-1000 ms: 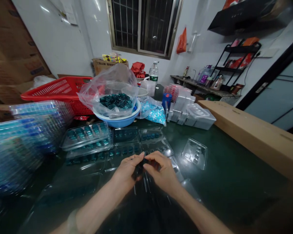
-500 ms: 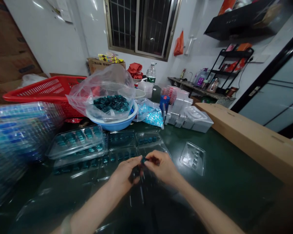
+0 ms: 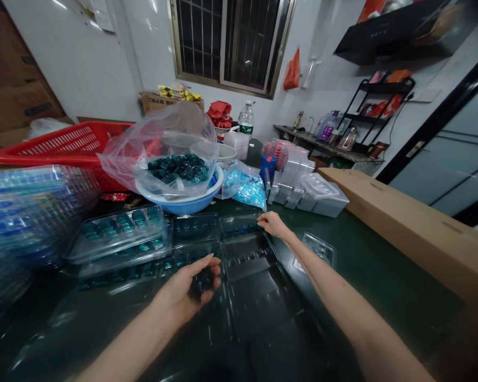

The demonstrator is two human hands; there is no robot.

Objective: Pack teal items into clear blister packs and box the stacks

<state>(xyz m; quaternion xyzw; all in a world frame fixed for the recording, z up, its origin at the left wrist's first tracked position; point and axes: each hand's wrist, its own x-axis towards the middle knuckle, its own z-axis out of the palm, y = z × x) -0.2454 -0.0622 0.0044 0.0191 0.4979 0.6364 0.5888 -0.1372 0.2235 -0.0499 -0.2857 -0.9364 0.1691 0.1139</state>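
Closest to me is the left hand (image 3: 181, 298), palm turned up with the fingers half curled, and it's cradling a small clump of dark teal pieces (image 3: 203, 282) against the fingers, with the index finger (image 3: 209, 258) sticking out a bit further than the rest. Can't make out how many pieces are in there. The right hand (image 3: 273, 224) is reached out further across the table, fingers fairly straight and close together, with the fingertips (image 3: 259, 216) touching the edge of a clear plastic blister tray (image 3: 241, 225) that has a row of teal pieces in it, and I can't see it actually gripping anything. Under and around the hands there are more clear trays, some loaded with teal pieces like the one (image 3: 117, 236) on the left, and a small clear tray (image 3: 321, 246) sits just past the right forearm, all on a dark green tabletop (image 3: 382, 265). Further left is a tall stack of clear trays (image 3: 32, 212), then a red plastic basket (image 3: 63, 140). Straight ahead a blue basin (image 3: 179, 206) holds a clear plastic bag (image 3: 121, 159) of more teal pieces, with a bag of glittery blue bits (image 3: 249, 193) beside it and a long cardboard box (image 3: 402, 223) off to the right
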